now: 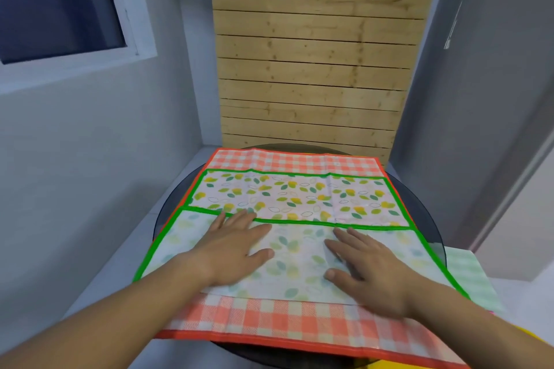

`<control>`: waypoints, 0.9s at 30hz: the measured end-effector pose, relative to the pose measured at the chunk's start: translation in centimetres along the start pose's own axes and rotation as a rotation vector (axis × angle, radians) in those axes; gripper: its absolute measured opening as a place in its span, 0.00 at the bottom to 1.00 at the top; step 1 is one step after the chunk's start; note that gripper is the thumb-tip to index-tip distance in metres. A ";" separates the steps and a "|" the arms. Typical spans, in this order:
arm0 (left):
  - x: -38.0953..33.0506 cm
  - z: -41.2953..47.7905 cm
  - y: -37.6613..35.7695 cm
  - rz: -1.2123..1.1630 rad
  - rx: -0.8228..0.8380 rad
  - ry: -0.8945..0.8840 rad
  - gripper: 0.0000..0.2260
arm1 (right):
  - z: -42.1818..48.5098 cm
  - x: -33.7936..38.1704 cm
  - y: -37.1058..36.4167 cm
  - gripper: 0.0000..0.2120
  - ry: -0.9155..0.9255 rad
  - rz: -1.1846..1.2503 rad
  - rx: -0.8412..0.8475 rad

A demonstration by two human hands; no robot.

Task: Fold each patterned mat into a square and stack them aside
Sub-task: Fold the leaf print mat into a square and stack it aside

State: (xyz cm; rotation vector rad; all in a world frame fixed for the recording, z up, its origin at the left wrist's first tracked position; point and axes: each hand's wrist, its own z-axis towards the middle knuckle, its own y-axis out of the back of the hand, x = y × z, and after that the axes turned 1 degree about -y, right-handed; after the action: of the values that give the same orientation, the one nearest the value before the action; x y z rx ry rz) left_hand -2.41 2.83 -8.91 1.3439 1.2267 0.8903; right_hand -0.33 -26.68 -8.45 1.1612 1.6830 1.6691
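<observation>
Left grip (232,244) lies palm down on the folded-over flap (299,266) of the leaf-patterned mat (299,198). Its fingers are straight and slightly spread, holding nothing. The fingertips reach the green edge of the flap, and the thumb points toward the other hand. Right grip (364,266) also rests flat on the flap, palm down. Its fingers are straight and angled toward the far left, with the tips just short of the green edge and the thumb stretched to the left. Neither grip is curled round anything; both press the flap with flat fingers. Bare forearms come in from the near left and near right corners, angling inward, so the two grips sit side by side but apart.

The near part of the leaf-patterned mat is folded away from the person, showing its pale, faded underside. The far part still shows bright yellow and green leaves inside a green border. This mat lies on top of an orange-checked mat (293,320), which is spread open and shows beyond it at the near and far ends. Both rest on a round dark glass surface (171,207). A pale green-checked mat (467,275) lies at the right, just beside the leaf-patterned one. A wooden slat panel (314,54) stands behind the surface, and a window (57,0) is at the upper left.
</observation>
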 end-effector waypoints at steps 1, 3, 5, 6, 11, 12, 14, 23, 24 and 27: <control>0.1 -0.1 -0.1 -0.001 -0.007 0.004 0.29 | 0.0 -0.2 0.0 0.32 0.005 -0.017 0.006; 0.0 -0.1 0.1 -0.015 -0.031 0.011 0.28 | 0.2 -0.4 0.3 0.31 0.018 -0.057 -0.001; -0.2 0.3 0.2 -0.058 -0.085 0.026 0.26 | 0.8 -0.5 1.0 0.26 0.028 -0.046 -0.051; -0.4 0.6 0.1 -0.094 -0.117 0.044 0.25 | 1.5 -0.6 1.3 0.23 0.030 -0.002 -0.092; -0.9 1.6 -1.9 -0.140 -0.146 0.127 0.31 | 7.4 -1.0 3.9 0.15 -0.018 0.297 -0.298; -0.9 1.6 -2.2 -0.117 -0.147 0.133 0.32 | 8.9 -1.0 4.4 0.14 -0.029 0.331 -0.303; -0.8 1.6 -2.5 -0.103 -0.146 0.142 0.33 | 11.7 -1.1 5.1 0.15 -0.087 0.405 -0.295; -0.8 1.7 -2.8 -0.087 -0.194 0.156 0.33 | 19.6 -4.3 4.3 0.20 -0.285 0.240 -0.284; -0.8 1.7 -2.8 -0.085 -0.198 0.157 0.33 | 19.7 -4.5 4.2 0.20 -0.285 0.228 -0.312; -0.8 1.7 -2.8 -0.093 -0.213 0.157 0.33 | 19.6 -5.0 4.1 0.17 -0.265 0.263 -0.395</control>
State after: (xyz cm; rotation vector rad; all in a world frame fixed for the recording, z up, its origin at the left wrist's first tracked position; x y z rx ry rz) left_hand -1.49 1.40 -11.83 1.0557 1.2645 1.0443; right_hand 19.35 -20.59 -8.05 1.3707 1.0170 1.8027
